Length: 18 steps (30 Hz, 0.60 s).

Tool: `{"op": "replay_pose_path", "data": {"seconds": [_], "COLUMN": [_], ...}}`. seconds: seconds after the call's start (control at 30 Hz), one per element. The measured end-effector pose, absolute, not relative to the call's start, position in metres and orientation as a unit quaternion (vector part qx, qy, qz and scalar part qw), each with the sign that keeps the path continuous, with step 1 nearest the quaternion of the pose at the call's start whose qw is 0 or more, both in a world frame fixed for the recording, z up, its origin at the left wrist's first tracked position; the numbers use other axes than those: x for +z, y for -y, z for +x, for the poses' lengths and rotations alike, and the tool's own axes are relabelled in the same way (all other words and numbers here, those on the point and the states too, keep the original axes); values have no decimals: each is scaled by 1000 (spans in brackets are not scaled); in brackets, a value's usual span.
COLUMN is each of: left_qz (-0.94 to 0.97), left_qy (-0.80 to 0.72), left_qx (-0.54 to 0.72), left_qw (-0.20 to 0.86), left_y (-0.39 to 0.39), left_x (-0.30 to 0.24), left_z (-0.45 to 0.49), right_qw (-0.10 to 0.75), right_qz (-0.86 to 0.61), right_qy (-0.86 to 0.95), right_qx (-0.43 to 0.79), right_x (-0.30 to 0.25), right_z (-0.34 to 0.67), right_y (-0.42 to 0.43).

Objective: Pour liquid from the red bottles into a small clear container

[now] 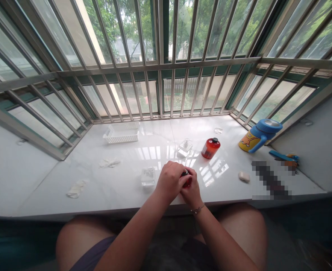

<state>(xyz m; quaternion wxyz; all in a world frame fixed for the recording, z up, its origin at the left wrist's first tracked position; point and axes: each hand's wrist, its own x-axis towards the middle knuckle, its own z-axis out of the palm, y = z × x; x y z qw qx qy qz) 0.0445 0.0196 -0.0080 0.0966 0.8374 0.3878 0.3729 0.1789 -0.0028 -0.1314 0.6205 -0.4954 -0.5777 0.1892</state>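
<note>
Both my hands meet over the front of a white window sill (120, 188). My right hand (192, 188) is wrapped round a small red bottle (187, 182). My left hand (170, 180) is closed over the bottle's dark top. A clear square glass bottle (148, 176) stands just left of my left hand. Farther back stand another clear glass bottle (185, 146) and a red bottle with a black cap (210, 147).
A white plastic basket (121, 134) sits at the back left. Crumpled white gloves (109, 162) (77, 189) lie at the left. A yellow jug with a blue lid (257, 136), blue pliers (283, 157) and a small white lump (244, 176) are at the right. Metal window bars (160, 67) close the back.
</note>
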Motion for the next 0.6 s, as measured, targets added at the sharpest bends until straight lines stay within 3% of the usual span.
{"op": "replay_pose_path", "data": {"seconds": [0.47,0.6], "left_qz": [801,750], "left_qy": [-346,-409], "left_qx": [472,499], "left_qw": [130,143], "left_y": [-6,-3], "left_x": [-4,8], "left_z": [51,19], "right_qw": [620,614], "right_qz": [-504,-498], "right_qy": [570,577], "right_qx": [194,205], "right_x": [-127,-126], "right_z": [178,179], "right_y": [4,6]}}
